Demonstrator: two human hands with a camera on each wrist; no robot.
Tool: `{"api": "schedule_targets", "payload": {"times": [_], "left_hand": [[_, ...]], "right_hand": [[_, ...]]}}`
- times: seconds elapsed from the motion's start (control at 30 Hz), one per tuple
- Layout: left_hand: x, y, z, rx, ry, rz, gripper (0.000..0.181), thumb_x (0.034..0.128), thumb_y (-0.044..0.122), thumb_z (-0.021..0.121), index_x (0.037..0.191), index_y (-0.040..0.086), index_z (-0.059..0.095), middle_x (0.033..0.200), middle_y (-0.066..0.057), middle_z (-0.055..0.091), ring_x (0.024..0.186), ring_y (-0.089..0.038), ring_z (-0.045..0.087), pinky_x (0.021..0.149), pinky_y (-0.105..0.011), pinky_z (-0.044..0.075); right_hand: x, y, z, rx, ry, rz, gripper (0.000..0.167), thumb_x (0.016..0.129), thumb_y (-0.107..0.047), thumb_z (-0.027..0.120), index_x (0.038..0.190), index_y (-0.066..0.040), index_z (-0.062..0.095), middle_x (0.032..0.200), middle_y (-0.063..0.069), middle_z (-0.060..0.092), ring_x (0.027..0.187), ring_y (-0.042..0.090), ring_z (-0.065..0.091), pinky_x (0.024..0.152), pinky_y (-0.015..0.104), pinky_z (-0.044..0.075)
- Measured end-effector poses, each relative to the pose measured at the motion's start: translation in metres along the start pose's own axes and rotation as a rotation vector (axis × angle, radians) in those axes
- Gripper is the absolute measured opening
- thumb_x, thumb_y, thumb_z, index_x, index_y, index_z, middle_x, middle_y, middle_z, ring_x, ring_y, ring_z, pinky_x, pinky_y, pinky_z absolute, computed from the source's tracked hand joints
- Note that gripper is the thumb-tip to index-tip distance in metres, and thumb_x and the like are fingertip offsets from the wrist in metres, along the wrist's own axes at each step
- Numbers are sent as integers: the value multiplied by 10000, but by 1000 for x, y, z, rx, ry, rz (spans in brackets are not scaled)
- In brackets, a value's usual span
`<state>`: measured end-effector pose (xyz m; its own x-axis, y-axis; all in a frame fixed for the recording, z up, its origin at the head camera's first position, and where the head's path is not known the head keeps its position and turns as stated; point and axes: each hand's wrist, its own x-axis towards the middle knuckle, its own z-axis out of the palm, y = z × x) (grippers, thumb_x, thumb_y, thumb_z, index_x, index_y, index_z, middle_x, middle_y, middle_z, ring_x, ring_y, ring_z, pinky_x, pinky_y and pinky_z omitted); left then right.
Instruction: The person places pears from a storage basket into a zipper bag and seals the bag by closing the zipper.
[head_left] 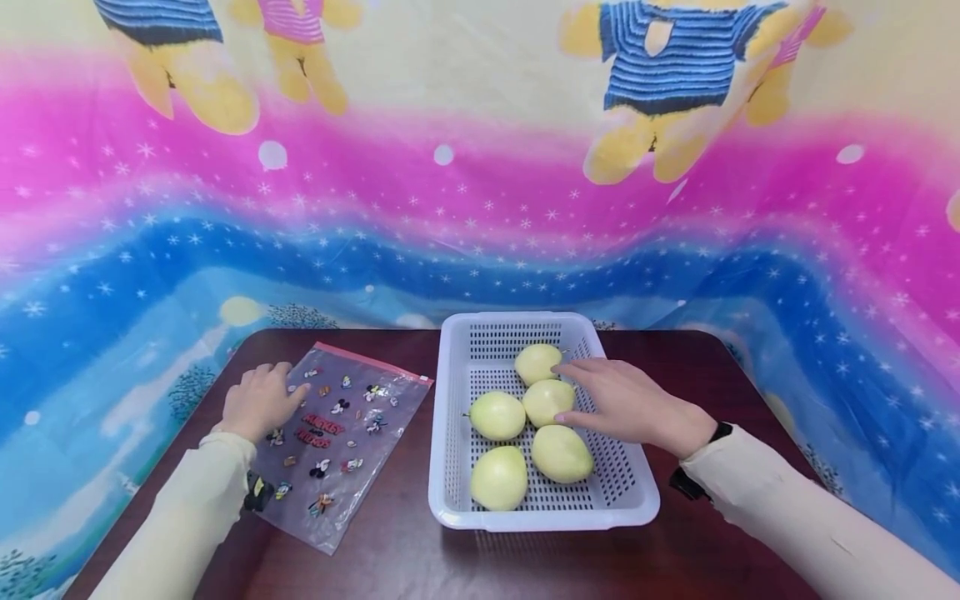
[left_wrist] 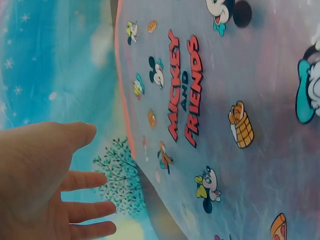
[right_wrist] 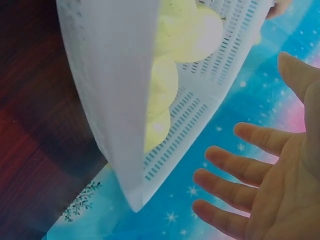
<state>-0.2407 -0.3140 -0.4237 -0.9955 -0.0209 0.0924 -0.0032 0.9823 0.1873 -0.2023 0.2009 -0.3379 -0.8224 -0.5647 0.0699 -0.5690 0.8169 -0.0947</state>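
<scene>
Several pale green pears (head_left: 498, 417) lie in a white perforated basket (head_left: 447, 467). My right hand (head_left: 630, 400) is over the basket's right side, fingers spread near the upper pears; the right wrist view shows this hand (right_wrist: 270, 175) with nothing in it, beside the basket (right_wrist: 120, 100). A clear zip bag (head_left: 352, 450) with cartoon prints and a red top edge lies flat left of the basket. At its upper left edge is my left hand (head_left: 258, 404), fingers relaxed. In the left wrist view that hand (left_wrist: 65, 185) holds nothing, near the bag (left_wrist: 220, 90); contact cannot be told.
A dark red-brown table (head_left: 397, 550) bears the bag and the basket. Behind it and at both sides hangs a colourful cloth (head_left: 480, 208) with bears and snowflakes. Dark bands are on both wrists.
</scene>
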Motion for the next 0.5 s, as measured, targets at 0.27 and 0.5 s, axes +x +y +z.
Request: {"api": "schedule_targets", "payload": {"times": [0.27, 0.5], "left_hand": [[1, -8, 4, -19, -38, -28, 631, 989, 364, 573, 1383, -119, 473, 1319, -400, 519, 1185, -603, 495, 898, -714, 462], [6, -16, 9, -54, -94, -69, 639, 1006, 366, 538, 1410, -120, 437, 1335, -400, 507, 1170, -593, 516, 898, -701, 472]], "right_hand": [[11, -12, 3, -27, -19, -38, 685, 918, -562, 656, 1439, -130, 549, 1355, 84, 637, 1260, 275, 608, 1039, 517, 494], [15, -20, 2, -42, -21, -48, 659, 917, -533, 673, 1442, -155, 545, 1371, 71, 620, 1254, 266, 606, 1024, 507, 506]]}}
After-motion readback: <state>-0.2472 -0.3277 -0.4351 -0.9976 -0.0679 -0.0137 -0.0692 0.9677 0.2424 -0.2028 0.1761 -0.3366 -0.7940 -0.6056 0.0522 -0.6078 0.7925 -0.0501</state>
